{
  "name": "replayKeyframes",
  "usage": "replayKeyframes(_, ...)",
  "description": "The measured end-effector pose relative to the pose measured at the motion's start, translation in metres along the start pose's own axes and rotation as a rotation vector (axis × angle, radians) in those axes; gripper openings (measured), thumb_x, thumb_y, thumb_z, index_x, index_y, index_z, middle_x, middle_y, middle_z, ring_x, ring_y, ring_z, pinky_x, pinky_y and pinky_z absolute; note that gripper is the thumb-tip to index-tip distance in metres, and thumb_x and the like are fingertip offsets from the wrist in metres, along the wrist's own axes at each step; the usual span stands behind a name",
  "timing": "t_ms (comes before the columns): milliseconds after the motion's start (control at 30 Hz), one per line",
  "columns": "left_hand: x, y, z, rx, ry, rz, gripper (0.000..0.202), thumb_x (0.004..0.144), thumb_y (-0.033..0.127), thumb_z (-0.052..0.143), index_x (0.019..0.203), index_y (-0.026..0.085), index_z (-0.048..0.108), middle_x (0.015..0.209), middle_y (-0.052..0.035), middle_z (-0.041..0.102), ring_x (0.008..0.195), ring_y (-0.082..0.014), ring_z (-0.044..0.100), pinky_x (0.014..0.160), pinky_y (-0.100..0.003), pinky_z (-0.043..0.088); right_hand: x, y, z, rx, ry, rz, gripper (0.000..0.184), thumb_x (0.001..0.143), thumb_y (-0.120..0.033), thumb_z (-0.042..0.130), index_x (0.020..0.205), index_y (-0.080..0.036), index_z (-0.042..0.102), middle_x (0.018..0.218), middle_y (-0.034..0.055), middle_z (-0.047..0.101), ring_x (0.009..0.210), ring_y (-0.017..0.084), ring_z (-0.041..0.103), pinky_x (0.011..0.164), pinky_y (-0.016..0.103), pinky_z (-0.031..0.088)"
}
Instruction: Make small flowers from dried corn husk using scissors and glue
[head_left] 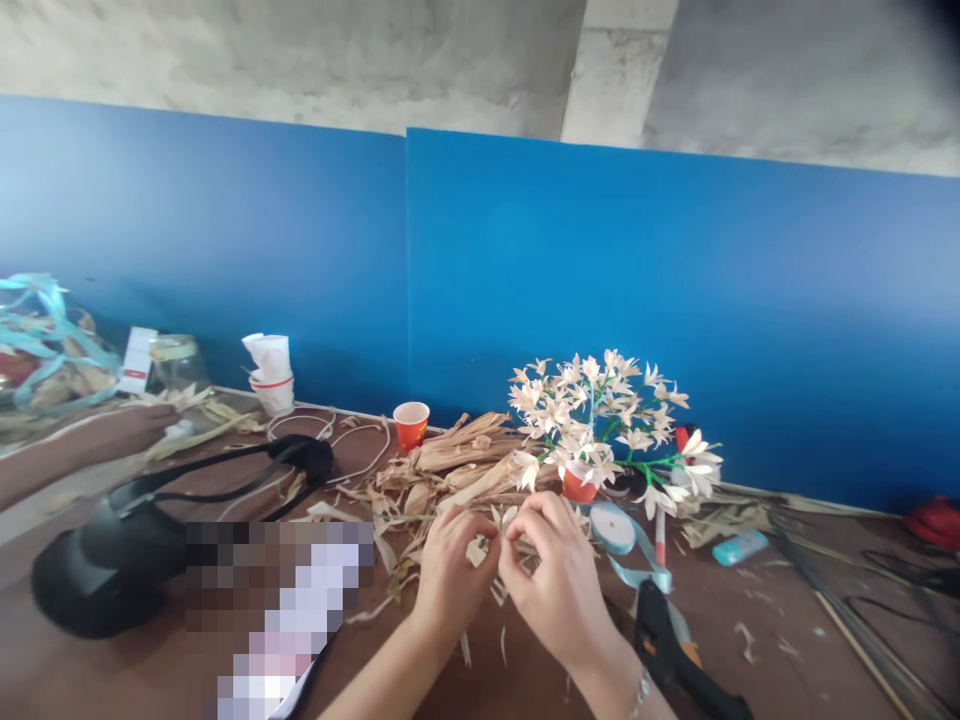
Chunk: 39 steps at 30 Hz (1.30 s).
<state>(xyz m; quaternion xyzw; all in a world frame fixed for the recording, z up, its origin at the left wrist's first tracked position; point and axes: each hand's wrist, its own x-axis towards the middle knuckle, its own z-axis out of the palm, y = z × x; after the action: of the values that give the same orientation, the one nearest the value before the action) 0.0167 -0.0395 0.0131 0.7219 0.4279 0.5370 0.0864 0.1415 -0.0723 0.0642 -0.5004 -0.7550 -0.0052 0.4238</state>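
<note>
My left hand (pixel 459 560) and my right hand (pixel 555 575) meet at the fingertips over the table, thumbs and forefingers pinched. Pale petal-like tips of a piece of corn husk (pixel 505 516) show between them; its exact shape is mostly hidden by my fingers. Just beyond lies a heap of dried corn husks (pixel 457 455), with loose scraps under my hands. Behind my right hand a bunch of cream husk flowers (pixel 592 405) on green stems stands in a red paper cup (pixel 578 482). A roll of light blue ribbon (pixel 613 528) lies beside it.
A black glue gun (pixel 660 635) lies right of my right wrist. An orange paper cup (pixel 411 428) stands behind the husks. Leftward are a black bag-like object (pixel 105 565) and another person's arm (pixel 82 445). Long thin rods (pixel 847 635) lie at right, before the blue partition (pixel 675 270).
</note>
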Motion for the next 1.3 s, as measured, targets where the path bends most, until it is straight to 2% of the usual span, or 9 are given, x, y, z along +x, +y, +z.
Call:
replayKeyframes(233,-0.004,0.000,0.001,0.013,0.002,0.056,0.012,0.075,0.012,0.050,0.066,0.018,0.056,0.064,-0.0015,0.060,0.067,-0.0171,0.052,0.068,-0.031,0.040,-0.008,-0.007,0.022,0.070,0.138,0.064,0.014,0.071,-0.006,0.047,0.066,-0.019,0.050,0.079,0.0030,0.047,0.078,0.017,0.048,0.070,0.031,0.041)
replayKeyframes(333,-0.004,-0.002,0.003,-0.061,0.013,-0.063,0.010,0.072,0.013,0.053,0.065,0.018,0.057,0.065,-0.0013,0.059,0.067,-0.0170,0.053,0.065,-0.029,0.041,-0.007,-0.004,0.019,0.072,0.120,0.038,0.011,0.074,-0.010,0.049,0.071,-0.019,0.053,0.085,0.0041,0.048,0.083,0.019,0.049,0.074,0.033,0.042)
replayKeyframes(433,-0.002,-0.004,0.005,-0.163,0.078,-0.208,0.006,0.072,0.017,0.054,0.066,0.017,0.057,0.066,-0.0008,0.058,0.065,-0.0156,0.054,0.062,-0.026,0.043,-0.004,0.000,0.010,0.052,0.097,-0.004,0.010,0.073,-0.015,0.053,0.083,-0.019,0.054,0.094,0.0061,0.048,0.092,0.021,0.048,0.080,0.036,0.040)
replayKeyframes(533,0.000,-0.005,0.006,-0.218,0.116,-0.254,0.008,0.073,0.020,0.055,0.065,0.017,0.056,0.065,-0.0006,0.057,0.064,-0.0145,0.053,0.061,-0.025,0.043,-0.002,0.002,0.004,0.001,0.100,-0.023,0.015,0.073,-0.018,0.055,0.087,-0.019,0.054,0.097,0.0070,0.047,0.096,0.023,0.046,0.083,0.039,0.038)
replayKeyframes(633,0.000,-0.004,0.005,-0.263,0.097,-0.264,0.009,0.073,0.021,0.056,0.066,0.016,0.057,0.066,-0.0009,0.056,0.065,-0.0147,0.053,0.062,-0.025,0.043,-0.002,0.001,0.004,-0.047,0.093,-0.040,0.011,0.074,-0.015,0.053,0.083,-0.021,0.057,0.096,0.0063,0.047,0.094,0.023,0.046,0.081,0.039,0.038)
replayKeyframes(800,0.001,-0.004,0.002,-0.356,0.067,-0.300,0.013,0.074,0.025,0.057,0.065,0.016,0.057,0.063,-0.0003,0.054,0.064,-0.0146,0.051,0.062,-0.025,0.042,-0.005,0.000,0.006,-0.082,0.054,-0.097,0.015,0.075,-0.011,0.048,0.077,-0.022,0.058,0.097,0.0054,0.047,0.090,0.021,0.047,0.079,0.037,0.039)
replayKeyframes(1000,0.001,-0.004,0.001,-0.382,0.056,-0.305,0.010,0.074,0.022,0.056,0.066,0.016,0.058,0.064,0.0004,0.055,0.063,-0.0136,0.050,0.062,-0.024,0.041,-0.005,0.003,0.007,-0.086,0.046,-0.087,0.022,0.073,-0.011,0.050,0.092,-0.021,0.053,0.102,0.0079,0.047,0.094,0.023,0.046,0.081,0.040,0.039)
replayKeyframes(1133,0.001,-0.002,0.001,-0.362,0.048,-0.276,0.010,0.073,0.022,0.057,0.064,0.017,0.058,0.065,0.0003,0.056,0.066,-0.0140,0.051,0.065,-0.024,0.041,-0.005,0.004,0.007,-0.110,0.057,-0.070,0.015,0.076,-0.010,0.049,0.083,-0.022,0.056,0.100,0.0063,0.048,0.093,0.023,0.047,0.081,0.040,0.038)
replayKeyframes(1300,0.005,-0.002,0.000,-0.410,-0.057,-0.346,0.014,0.071,0.029,0.061,0.065,0.016,0.061,0.062,-0.0004,0.059,0.063,-0.0142,0.051,0.063,-0.024,0.041,0.002,0.014,0.000,-0.023,0.008,-0.072,0.017,0.077,-0.007,0.046,0.081,-0.021,0.056,0.095,0.0064,0.049,0.093,0.021,0.048,0.080,0.036,0.040)
